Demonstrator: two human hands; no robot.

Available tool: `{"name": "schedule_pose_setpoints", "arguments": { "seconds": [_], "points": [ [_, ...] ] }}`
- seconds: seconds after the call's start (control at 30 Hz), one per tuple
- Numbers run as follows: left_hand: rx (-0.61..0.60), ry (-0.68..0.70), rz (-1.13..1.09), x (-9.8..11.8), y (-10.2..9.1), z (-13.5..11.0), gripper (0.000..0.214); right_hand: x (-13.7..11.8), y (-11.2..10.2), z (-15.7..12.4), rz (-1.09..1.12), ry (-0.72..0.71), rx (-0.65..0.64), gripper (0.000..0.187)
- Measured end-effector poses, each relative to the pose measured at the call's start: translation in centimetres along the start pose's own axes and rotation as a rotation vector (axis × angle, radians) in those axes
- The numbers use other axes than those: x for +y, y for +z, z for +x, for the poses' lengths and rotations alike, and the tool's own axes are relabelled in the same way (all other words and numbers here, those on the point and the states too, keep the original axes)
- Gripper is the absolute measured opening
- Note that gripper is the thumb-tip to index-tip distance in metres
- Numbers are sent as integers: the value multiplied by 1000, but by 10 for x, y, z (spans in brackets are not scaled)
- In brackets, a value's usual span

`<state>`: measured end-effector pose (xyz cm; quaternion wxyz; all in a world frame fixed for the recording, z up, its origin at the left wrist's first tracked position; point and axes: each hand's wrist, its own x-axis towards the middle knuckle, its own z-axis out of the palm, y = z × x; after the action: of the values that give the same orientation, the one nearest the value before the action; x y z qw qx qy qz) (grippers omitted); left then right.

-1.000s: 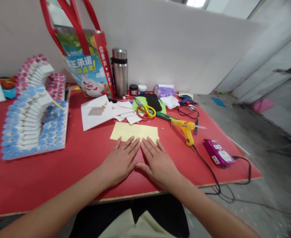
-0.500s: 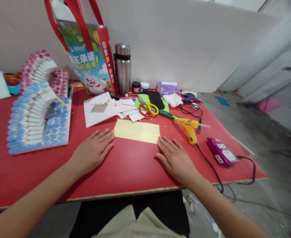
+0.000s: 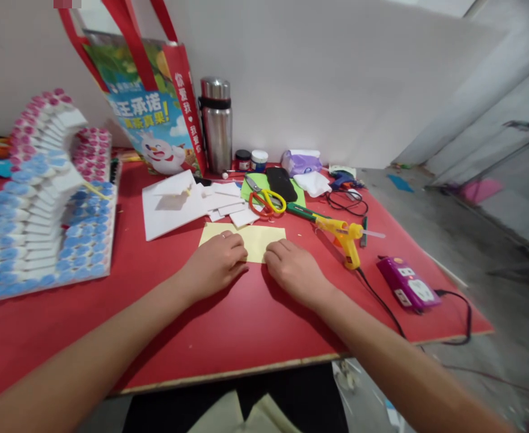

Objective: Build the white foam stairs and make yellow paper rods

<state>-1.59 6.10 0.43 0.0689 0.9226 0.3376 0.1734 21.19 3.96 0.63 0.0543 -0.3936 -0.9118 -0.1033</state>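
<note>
A pale yellow strip of paper [image 3: 256, 241] lies on the red table in front of me. My left hand [image 3: 219, 260] covers its left part, fingers curled and closed at the near edge. At the right end of the same edge is my right hand [image 3: 291, 264], its fingers also bent and closed on the paper. Both sets of fingertips are partly hidden. Just beyond the strip lie scissors [image 3: 268, 202] with red and yellow handles, and white card pieces [image 3: 228, 203].
A yellow glue gun [image 3: 346, 240] and a purple power box [image 3: 407, 284] with cables lie to the right. At left stands a blue-and-pink folded paper model [image 3: 43, 240]. A steel flask [image 3: 217, 129] and a printed bag [image 3: 156, 114] stand against the wall.
Both hands have moved inward from the paper's two ends, and their flat, stretched fingers have curled onto its near edge. The view has shifted slightly.
</note>
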Motion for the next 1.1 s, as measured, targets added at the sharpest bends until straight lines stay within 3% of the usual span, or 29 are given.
{"name": "schedule_pose_setpoints", "arguments": {
  "seconds": [0.17, 0.47, 0.67, 0.77, 1.0, 1.1],
  "points": [
    [55, 36, 99, -16, 5, -6, 26, 19, 11, -4, 126, -64, 101, 18],
    [26, 252, 395, -13, -1, -3, 21, 4, -12, 21, 45, -24, -126, 14],
    [29, 218, 429, -11, 1, 3, 22, 3, -1, 30, 62, -32, -84, 11],
    [-3, 126, 311, -9, -1, 3, 23, 10, 4, 26, 125, -38, -56, 11],
    [14, -146, -283, -5, 1, -7, 17, 20, 2, 4, 457, -1, -13, 16],
    [14, -223, -392, -3, 2, -8, 13, 18, 4, -2, 537, 34, 26, 16]
  ]
}}
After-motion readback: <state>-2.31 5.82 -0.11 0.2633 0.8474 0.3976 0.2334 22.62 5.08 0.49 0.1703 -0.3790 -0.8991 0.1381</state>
